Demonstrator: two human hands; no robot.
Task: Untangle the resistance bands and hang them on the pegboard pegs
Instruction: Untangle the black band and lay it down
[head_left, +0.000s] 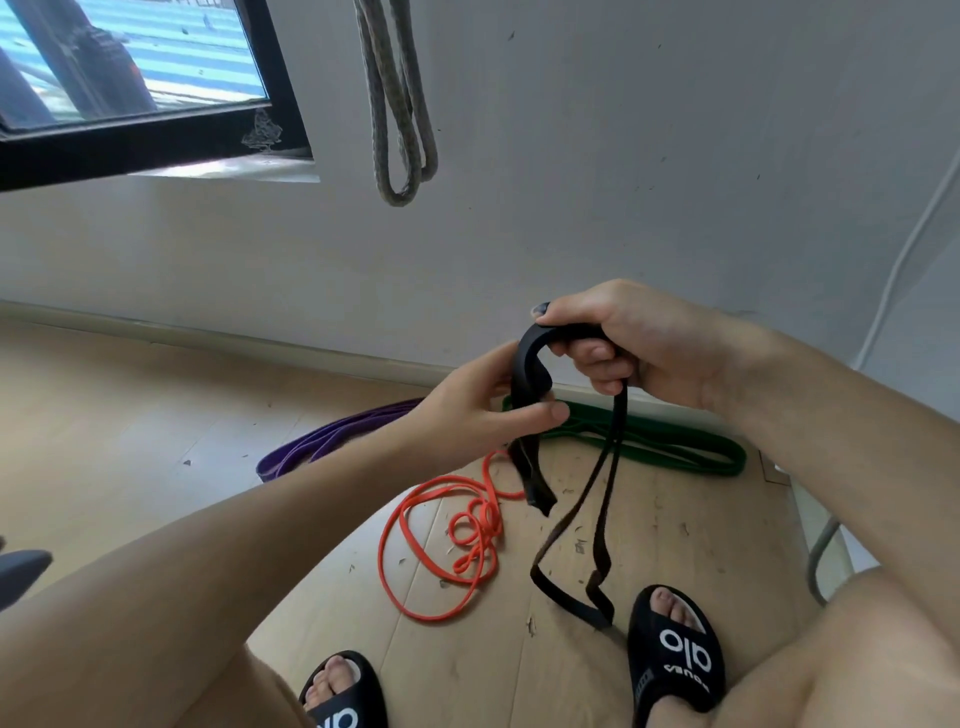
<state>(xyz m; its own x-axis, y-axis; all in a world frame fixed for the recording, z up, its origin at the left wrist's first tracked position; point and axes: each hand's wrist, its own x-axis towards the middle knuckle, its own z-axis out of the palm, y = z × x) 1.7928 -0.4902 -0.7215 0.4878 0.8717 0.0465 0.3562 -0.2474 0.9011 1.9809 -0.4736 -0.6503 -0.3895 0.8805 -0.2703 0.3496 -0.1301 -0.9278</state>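
I hold a black resistance band (602, 499) in front of me above the floor. My right hand (634, 348) grips its folded top, fingers curled round it. My left hand (483, 400) pinches the wide folded part just below, thumb across the front. Thin black loops hang down to the floor between my feet. An orange band (441, 540) lies tangled in coils on the wooden floor. A purple band (332, 441) lies to the left by the wall, a green band (675, 441) to the right. A grey band (400, 104) hangs on the wall above.
The white wall (623, 182) is close ahead, with a black-framed window (156, 104) at upper left. A white cable (904, 249) runs down the wall at right. My feet in black slides (675, 649) stand on the wooden floor (130, 441). A grey metal leg (821, 556) is at right.
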